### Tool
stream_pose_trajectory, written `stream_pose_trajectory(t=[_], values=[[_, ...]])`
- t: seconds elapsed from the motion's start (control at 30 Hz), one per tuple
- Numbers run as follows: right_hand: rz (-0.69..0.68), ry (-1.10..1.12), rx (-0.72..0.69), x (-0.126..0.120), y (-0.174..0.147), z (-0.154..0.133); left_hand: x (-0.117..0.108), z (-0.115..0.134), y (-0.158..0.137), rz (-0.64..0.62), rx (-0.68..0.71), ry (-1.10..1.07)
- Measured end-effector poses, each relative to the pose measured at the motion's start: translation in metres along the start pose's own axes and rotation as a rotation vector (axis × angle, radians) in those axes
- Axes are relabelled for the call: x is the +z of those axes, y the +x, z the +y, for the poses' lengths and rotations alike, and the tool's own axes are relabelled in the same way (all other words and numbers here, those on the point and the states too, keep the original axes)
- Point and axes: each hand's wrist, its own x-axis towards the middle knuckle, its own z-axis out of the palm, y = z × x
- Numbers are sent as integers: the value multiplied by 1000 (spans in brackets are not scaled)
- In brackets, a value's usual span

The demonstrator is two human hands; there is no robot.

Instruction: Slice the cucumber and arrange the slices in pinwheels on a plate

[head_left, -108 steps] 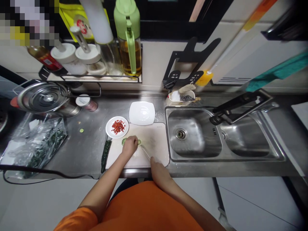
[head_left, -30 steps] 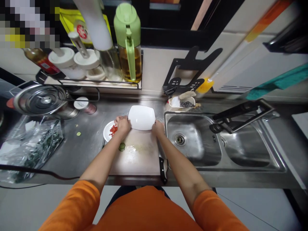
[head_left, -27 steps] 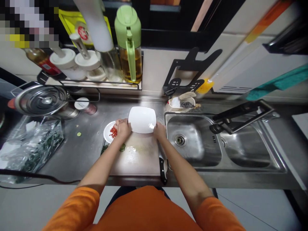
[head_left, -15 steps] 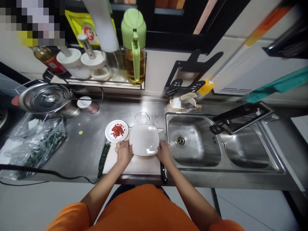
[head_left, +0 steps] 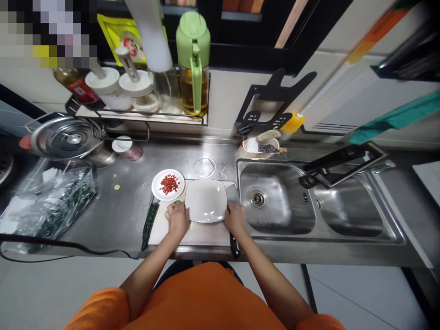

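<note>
Stainless worktop (head_left: 113, 215), taken from above; all bearings from the cutting board (head_left: 201, 236), pale, near the worktop's front edge. Double-bowl sink (head_left: 282, 222) close along the board's right side. Clear plastic bag (head_left: 65, 206), dark green contents, well to the board's left. Lidded steel pot (head_left: 65, 137) farther back on that side. Oil dispenser (head_left: 194, 68), green top, amber liquid, on a rack beyond the board.

White rectangular plate (head_left: 206, 200), thin dark rim, held level or nearly so over the middle and far part of the board; whether it touches the board, cannot tell.

Left hand (head_left: 178, 217) over the board's left half: fingers curled closed, pinching the plate's left edge. Right hand (head_left: 236, 217) at the board's right margin: likewise bent tight, gripping the plate's right edge.

Small round plate (head_left: 156, 194), white, at the board's far left corner. Pink-labelled canister (head_left: 129, 149) farther back, left of the board. Cucumber (head_left: 150, 225), dark green, lengthwise along the board's left edge. Knife (head_left: 234, 246), black handle at the board's near right corner; much of the rest hidden by the right hand. Cucumber slice (head_left: 117, 187) lone on the worktop, left of the board. Chopped red pieces (head_left: 169, 184) heaped on the round plate, at the board's far left.
</note>
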Motion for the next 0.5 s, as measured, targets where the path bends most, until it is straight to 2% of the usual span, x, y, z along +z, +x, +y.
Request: stream_pose_trajectory(t=[0.37, 0.5], values=[[56, -27, -18, 0, 12, 0, -5, 6, 3, -18, 1, 52], [41, 114, -21, -6, 17, 4, -10, 8, 1, -12, 9, 65]])
